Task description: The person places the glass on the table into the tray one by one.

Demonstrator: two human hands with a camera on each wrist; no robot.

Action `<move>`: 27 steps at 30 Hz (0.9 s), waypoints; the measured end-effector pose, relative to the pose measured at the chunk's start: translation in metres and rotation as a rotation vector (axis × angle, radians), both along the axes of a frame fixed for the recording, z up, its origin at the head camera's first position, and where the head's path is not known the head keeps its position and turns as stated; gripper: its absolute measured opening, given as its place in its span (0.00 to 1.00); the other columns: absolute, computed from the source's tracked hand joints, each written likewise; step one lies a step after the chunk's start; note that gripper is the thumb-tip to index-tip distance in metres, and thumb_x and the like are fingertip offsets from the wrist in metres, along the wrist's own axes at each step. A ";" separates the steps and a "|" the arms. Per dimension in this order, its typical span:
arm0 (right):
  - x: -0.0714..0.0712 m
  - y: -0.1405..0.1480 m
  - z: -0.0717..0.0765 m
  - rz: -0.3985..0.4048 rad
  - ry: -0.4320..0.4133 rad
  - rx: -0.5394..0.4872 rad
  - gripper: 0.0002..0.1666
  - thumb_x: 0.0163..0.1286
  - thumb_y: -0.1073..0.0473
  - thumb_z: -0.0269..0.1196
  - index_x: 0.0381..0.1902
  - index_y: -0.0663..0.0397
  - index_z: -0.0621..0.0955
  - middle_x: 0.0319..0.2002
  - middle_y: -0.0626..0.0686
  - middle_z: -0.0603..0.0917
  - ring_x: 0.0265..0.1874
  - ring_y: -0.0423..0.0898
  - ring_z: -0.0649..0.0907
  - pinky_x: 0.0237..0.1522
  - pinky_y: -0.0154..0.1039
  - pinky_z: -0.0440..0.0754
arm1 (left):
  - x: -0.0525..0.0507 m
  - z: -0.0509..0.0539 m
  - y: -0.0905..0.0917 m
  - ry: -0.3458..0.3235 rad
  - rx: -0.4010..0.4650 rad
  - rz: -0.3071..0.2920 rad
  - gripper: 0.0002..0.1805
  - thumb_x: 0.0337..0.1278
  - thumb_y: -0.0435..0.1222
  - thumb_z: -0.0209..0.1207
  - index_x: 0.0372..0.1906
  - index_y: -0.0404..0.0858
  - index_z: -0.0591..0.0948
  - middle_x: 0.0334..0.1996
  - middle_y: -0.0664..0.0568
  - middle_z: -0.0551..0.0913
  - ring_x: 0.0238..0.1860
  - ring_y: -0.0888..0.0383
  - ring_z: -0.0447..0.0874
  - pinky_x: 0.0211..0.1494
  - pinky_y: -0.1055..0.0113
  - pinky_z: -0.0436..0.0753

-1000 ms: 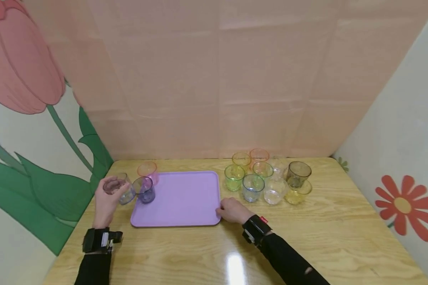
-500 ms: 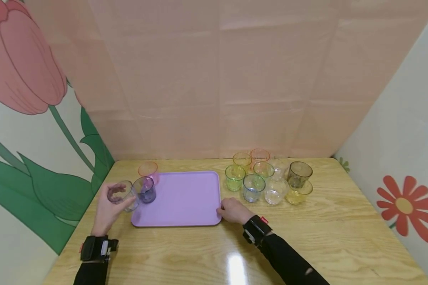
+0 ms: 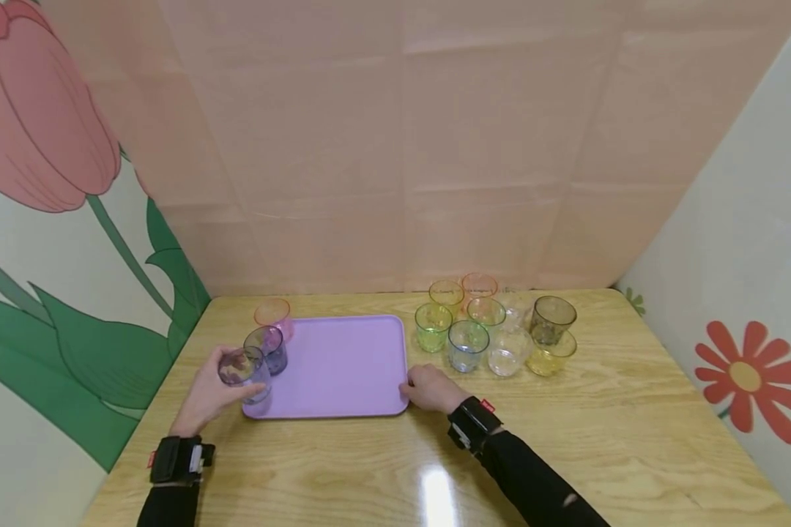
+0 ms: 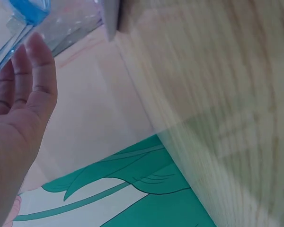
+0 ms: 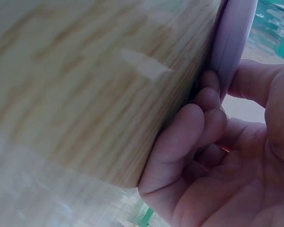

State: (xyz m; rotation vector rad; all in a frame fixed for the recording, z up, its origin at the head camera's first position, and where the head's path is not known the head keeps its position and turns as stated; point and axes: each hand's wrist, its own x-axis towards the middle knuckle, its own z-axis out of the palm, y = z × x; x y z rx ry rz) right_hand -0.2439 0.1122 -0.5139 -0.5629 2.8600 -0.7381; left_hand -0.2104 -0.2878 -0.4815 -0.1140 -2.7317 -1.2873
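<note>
A lilac tray lies on the wooden table. My left hand grips a faintly blue, see-through glass tumbler at the tray's front left corner; whether its base touches the tray cannot be told. In the left wrist view, the fingers curve beside blue-tinted glass. Right behind it a dark blue tumbler stands on the tray, and a pink tumbler is at the back left corner. My right hand pinches the tray's right edge near the front, thumb above and curled fingers below.
Several tinted tumblers stand grouped right of the tray, among them a green one, a blue one, a clear one and a yellow one. A smoky grey tumbler seems stacked in the yellow one. Walls border the table's back and sides.
My left hand has carried the glass tumbler rightward and toward me, from left of the tray to its front left corner. The right hand has stayed on the tray's edge.
</note>
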 end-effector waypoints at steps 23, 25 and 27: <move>0.000 -0.001 0.002 -0.016 -0.027 0.015 0.21 0.65 0.59 0.61 0.12 0.51 0.73 0.14 0.45 0.71 0.15 0.42 0.70 0.18 0.34 0.64 | -0.005 -0.008 0.005 -0.173 -0.136 -0.083 0.51 0.38 0.52 0.76 0.63 0.35 0.61 0.61 0.35 0.70 0.61 0.37 0.71 0.60 0.40 0.74; 0.001 -0.001 0.002 -0.013 -0.028 0.012 0.21 0.65 0.59 0.61 0.12 0.51 0.73 0.14 0.45 0.71 0.15 0.42 0.69 0.18 0.34 0.64 | -0.005 -0.008 0.004 -0.175 -0.136 -0.091 0.51 0.38 0.52 0.76 0.64 0.35 0.60 0.62 0.34 0.69 0.62 0.36 0.70 0.61 0.39 0.73; 0.001 -0.001 0.002 -0.008 -0.027 0.004 0.21 0.66 0.59 0.61 0.12 0.51 0.73 0.14 0.45 0.71 0.15 0.42 0.69 0.18 0.35 0.64 | -0.005 -0.009 0.003 -0.179 -0.129 -0.099 0.52 0.38 0.52 0.76 0.64 0.35 0.60 0.62 0.33 0.69 0.63 0.36 0.69 0.63 0.38 0.71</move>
